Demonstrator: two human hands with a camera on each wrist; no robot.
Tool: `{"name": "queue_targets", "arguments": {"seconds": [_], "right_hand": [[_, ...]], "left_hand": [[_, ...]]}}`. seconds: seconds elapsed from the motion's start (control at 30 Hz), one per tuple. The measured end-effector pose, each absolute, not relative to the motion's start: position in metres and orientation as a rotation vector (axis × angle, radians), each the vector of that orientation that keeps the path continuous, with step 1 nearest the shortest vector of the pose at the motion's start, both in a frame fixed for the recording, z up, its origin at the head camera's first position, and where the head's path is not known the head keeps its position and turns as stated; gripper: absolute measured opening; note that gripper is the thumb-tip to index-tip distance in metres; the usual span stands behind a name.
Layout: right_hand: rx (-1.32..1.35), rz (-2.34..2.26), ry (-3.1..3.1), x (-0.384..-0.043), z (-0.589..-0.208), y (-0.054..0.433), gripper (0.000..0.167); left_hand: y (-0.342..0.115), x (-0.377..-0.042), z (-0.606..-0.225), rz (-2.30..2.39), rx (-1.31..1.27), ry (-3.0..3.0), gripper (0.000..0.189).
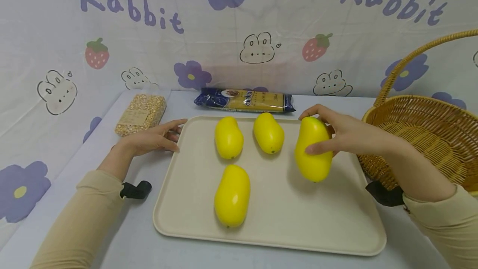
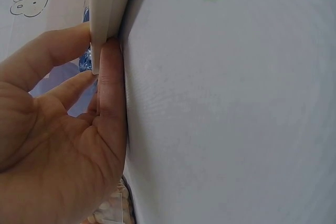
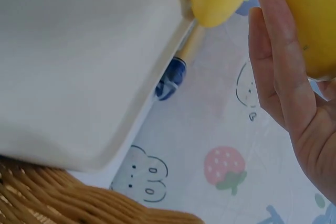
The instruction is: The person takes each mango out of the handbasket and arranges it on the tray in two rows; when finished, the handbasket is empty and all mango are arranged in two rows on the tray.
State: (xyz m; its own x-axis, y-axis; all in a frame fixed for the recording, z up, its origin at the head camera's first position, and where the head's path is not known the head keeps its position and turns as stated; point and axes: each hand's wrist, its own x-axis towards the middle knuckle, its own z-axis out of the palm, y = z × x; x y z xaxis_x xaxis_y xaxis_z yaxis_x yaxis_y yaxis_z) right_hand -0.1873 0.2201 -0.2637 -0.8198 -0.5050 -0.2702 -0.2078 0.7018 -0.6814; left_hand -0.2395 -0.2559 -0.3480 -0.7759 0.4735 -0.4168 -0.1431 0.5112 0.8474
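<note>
My right hand point(image 1: 347, 134) grips a yellow mango point(image 1: 313, 161) above the right part of a beige tray point(image 1: 276, 219). In the right wrist view the fingers point(image 3: 281, 40) lie along that mango's side. At the tray's left rim, my left hand point(image 1: 153, 138) pinches the edge; the left wrist view shows a finger point(image 2: 110, 77) beneath the rim and the thumb against its other side. Three more mangoes lie on the tray: one at the back left point(image 1: 229, 138), one at the back middle point(image 1: 269, 133) and one nearer the front point(image 1: 232, 196).
A wicker basket point(image 1: 418, 103) with a tall handle stands right of the tray. Behind the tray lies a blue and yellow pasta packet point(image 1: 244, 100). A bag of corn kernels point(image 1: 142, 113) sits at the back left, near my left hand. A printed cloth hangs behind.
</note>
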Motion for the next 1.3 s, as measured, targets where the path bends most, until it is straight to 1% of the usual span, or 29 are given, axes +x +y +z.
{"name": "queue_targets", "arguments": {"seconds": [0.3,0.57,0.8,1.13,1.3], "right_hand": [[-0.534,-0.868,2.441,-0.186,-0.273,0.211,0.074],[-0.588,-0.885,2.42,-0.184,-0.279,0.201,0.07],[-0.514,-0.924,2.296,-0.183,-0.285,0.194,0.073],[-0.508,-0.954,2.165,-0.183,-0.292,0.187,0.07],[-0.504,-0.965,2.122,-0.181,-0.296,0.183,0.071]], "left_hand": [[-0.256,-0.24,-0.349,1.272,0.269,2.127,0.093],[-0.257,-0.24,-0.349,1.266,0.277,2.127,0.094],[-0.256,-0.24,-0.349,1.267,0.272,2.126,0.094],[-0.256,-0.241,-0.35,1.252,0.281,2.139,0.093],[-0.257,-0.242,-0.35,1.251,0.265,2.143,0.093]]}}
